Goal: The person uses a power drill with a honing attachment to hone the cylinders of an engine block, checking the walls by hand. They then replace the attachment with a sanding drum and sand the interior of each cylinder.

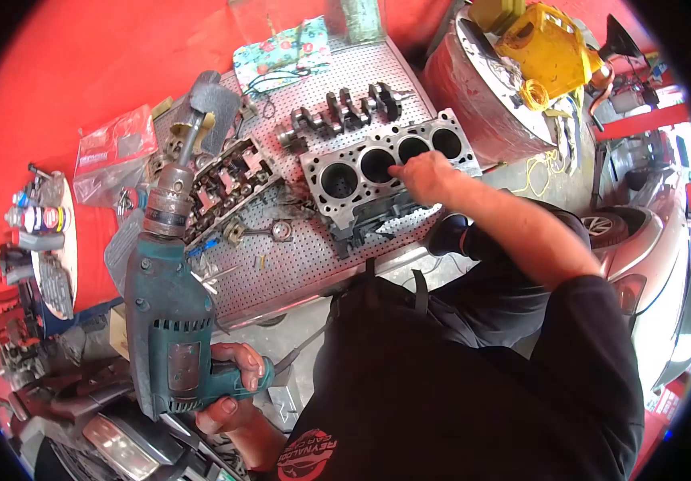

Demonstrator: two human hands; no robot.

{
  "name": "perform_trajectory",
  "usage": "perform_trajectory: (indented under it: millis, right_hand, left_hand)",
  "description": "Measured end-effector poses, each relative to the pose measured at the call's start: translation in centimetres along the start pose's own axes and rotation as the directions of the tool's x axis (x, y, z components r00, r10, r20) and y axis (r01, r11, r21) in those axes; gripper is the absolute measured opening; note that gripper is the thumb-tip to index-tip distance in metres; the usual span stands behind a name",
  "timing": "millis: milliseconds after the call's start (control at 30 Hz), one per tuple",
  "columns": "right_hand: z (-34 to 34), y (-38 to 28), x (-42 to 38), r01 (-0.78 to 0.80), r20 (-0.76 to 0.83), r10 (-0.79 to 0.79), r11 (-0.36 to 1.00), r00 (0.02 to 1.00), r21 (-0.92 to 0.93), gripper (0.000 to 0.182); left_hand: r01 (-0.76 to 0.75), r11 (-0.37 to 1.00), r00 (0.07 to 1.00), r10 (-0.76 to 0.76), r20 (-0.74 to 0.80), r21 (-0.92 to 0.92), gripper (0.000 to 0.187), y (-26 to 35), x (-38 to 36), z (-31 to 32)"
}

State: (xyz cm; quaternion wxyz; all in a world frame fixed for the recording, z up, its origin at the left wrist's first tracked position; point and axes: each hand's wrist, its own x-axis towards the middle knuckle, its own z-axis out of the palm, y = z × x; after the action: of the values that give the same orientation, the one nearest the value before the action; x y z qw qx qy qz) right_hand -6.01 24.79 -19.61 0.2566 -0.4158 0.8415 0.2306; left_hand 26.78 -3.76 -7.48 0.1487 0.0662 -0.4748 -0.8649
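Observation:
My left hand [237, 383] grips the rear handle of a green power drill [173, 321], which points up and away on the left. A metal shaft [194, 144] runs from its chuck [166, 204], and a grey abrasive-looking strip [215, 108] shows at the shaft's far end. My right hand [429, 178] is over the engine block [369, 200], index finger stretched out at the edge of a cylinder bore [377, 166]. I see nothing held in it. Behind the block lies a crankshaft [341, 112].
The perforated metal bench [281, 268] carries a cylinder head [233, 184], a connecting rod [269, 232] and a flowered cloth [281, 56]. A drum [474, 92] with a yellow jug [550, 52] stands at right. Cars flank me; the drill's cord [301, 350] trails toward my body.

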Motion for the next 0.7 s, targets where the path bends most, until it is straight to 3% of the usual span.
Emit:
perform_trajectory:
  millis: [67,133,167,200,233,300,367,433,500,533,633,700]
  right_hand:
    - [0.5,-2.8,-1.6,-0.128,-0.110,0.150,0.973,0.983,0.191,0.030]
    - [1.2,-7.7,-2.5,-0.210,-0.230,0.379,0.820,0.897,0.533,0.030]
    - [1.4,-9.9,-2.5,-0.177,-0.252,0.490,0.672,0.834,0.719,0.033]
    - [2.2,-11.8,-2.3,-0.047,-0.272,0.531,0.511,0.803,0.858,0.035]
    - [2.8,-13.6,-2.4,0.100,-0.276,0.578,0.318,0.768,0.943,0.038]
    - [0.9,-15.2,-4.7,0.240,-0.237,0.603,0.076,0.762,0.968,0.025]
    - [-0.9,-15.0,-7.3,0.497,-0.739,0.506,0.547,0.445,0.674,0.034]
    - [-5.9,-14.2,-8.7,0.518,-0.875,0.438,0.710,0.206,0.477,0.050]
    - [-8.6,-13.5,-7.2,0.494,-0.882,0.469,0.758,0.040,0.425,0.057]
    - [-9.4,-13.0,-6.2,0.498,-0.869,0.489,0.738,0.071,0.455,0.057]
    - [-9.0,-11.4,-4.3,0.551,-0.831,0.538,0.654,0.142,0.518,0.052]
    - [-7.8,-10.5,-3.2,0.596,-0.802,0.578,0.595,0.150,0.540,0.052]
  left_hand:
    - [0.020,1.000,1.000,-0.020,0.021,0.021,0.063,-0.3,1.1,0.4]
    - [0.061,0.997,0.997,-0.063,0.043,0.044,0.064,-0.6,2.2,0.8]
    - [0.077,0.995,0.995,-0.080,0.052,0.061,0.065,-0.6,2.7,0.9]
    - [0.104,0.990,0.989,-0.113,0.098,0.096,0.065,-0.6,3.3,0.6]
    - [0.132,0.981,0.978,-0.152,0.142,0.139,0.067,-0.5,3.7,0.1]
    - [0.187,0.958,0.963,-0.223,0.153,0.219,0.070,0.2,4.9,0.1]
    - [0.240,0.931,0.962,-0.267,0.066,0.275,0.073,0.7,5.6,0.8]
    - [0.391,0.840,0.898,-0.437,0.043,0.376,0.076,1.1,7.4,1.1]
    - [0.451,0.746,0.844,-0.535,0.036,0.490,0.076,1.1,10.6,4.0]
    - [0.459,0.705,0.842,-0.539,-0.013,0.541,0.072,0.7,11.7,5.3]
    - [0.546,0.450,0.713,-0.693,-0.109,0.707,0.066,0.8,15.6,9.3]
    - [0.493,0.346,0.705,-0.696,-0.134,0.799,0.047,0.1,17.3,12.0]
